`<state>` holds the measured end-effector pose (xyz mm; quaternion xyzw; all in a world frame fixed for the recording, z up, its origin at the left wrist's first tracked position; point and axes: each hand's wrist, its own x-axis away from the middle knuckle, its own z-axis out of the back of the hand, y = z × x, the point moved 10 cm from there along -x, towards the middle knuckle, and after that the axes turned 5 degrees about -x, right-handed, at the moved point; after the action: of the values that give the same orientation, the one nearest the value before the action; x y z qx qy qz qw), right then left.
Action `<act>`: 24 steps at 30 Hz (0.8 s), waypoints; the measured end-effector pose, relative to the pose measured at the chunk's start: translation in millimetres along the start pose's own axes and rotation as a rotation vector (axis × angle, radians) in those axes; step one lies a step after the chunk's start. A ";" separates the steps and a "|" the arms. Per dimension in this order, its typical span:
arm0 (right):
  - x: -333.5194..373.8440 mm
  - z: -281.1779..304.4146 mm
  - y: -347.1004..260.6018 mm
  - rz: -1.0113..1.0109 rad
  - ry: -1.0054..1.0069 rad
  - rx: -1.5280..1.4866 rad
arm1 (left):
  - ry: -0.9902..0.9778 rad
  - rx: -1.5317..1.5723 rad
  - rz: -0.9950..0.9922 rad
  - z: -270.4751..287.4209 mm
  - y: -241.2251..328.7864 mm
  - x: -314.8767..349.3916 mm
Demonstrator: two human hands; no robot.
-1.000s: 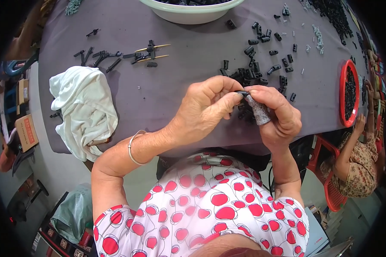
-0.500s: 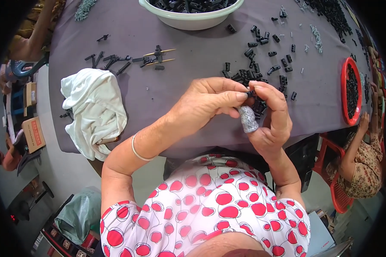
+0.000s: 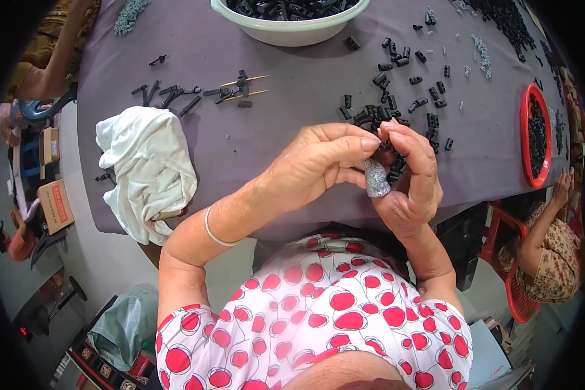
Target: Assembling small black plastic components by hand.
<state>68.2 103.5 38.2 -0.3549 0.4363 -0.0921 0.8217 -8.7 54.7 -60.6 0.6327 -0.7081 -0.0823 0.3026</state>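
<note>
We see both hands meeting above the near edge of the table. The left hand pinches its grip together on a small dark part; the right hand, thumb in a grey cot, clamps it too. Loose black parts lie just beyond, a white cloth well left.

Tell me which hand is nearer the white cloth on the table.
Left. The left hand is beside the white cloth, with bare table between them; the right hand is farther off, beyond the left hand.
</note>
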 end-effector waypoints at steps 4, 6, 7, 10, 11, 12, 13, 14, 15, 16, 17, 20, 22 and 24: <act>0.8 -2.0 -1.6 0.052 0.034 0.050 | 0.053 -0.172 -0.135 -6.2 15.3 3.0; 0.7 -3.8 -2.3 0.061 0.043 0.047 | 0.085 -0.198 -0.160 -4.1 14.5 3.0; 0.5 -3.8 -3.3 0.069 0.053 0.050 | 0.112 -0.224 -0.182 -1.3 15.9 3.7; -0.3 -5.9 -2.8 0.076 0.013 0.057 | 0.095 -0.186 -0.188 1.3 15.2 3.2; 0.0 -5.6 -1.9 0.077 0.013 0.058 | 0.093 -0.186 -0.189 -0.4 15.8 3.5; 0.8 -2.9 -1.6 0.088 0.042 0.041 | 0.130 -0.213 -0.183 0.4 16.9 4.4; 1.7 -0.5 -0.5 0.096 0.067 0.023 | 0.169 -0.236 -0.176 3.3 17.6 4.9; -1.1 1.8 -2.1 0.095 0.064 0.024 | 0.169 -0.233 -0.176 3.8 18.6 5.0; -6.6 -1.3 -5.4 0.091 -0.010 0.144 | 0.197 -0.246 -0.170 7.4 19.8 5.7; -9.2 -4.5 -6.9 0.089 -0.081 0.265 | 0.223 -0.262 -0.166 9.2 20.4 6.8; -6.4 -6.4 -3.5 0.099 -0.107 0.285 | 0.220 -0.262 -0.168 8.5 19.7 6.6; -6.6 -12.1 -2.4 0.053 -0.227 0.354 | 0.205 -0.300 -0.223 2.4 24.4 7.7; -6.6 -13.7 -2.0 0.048 -0.240 0.371 | 0.263 -0.373 -0.164 3.0 25.6 10.4; -6.9 -16.6 -1.8 0.044 -0.253 0.387 | 0.268 -0.396 -0.185 5.0 25.6 9.2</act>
<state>51.4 97.0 37.9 -0.1899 0.3116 -0.1109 0.9244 -33.2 49.5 -48.9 0.6284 -0.5710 -0.1620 0.5028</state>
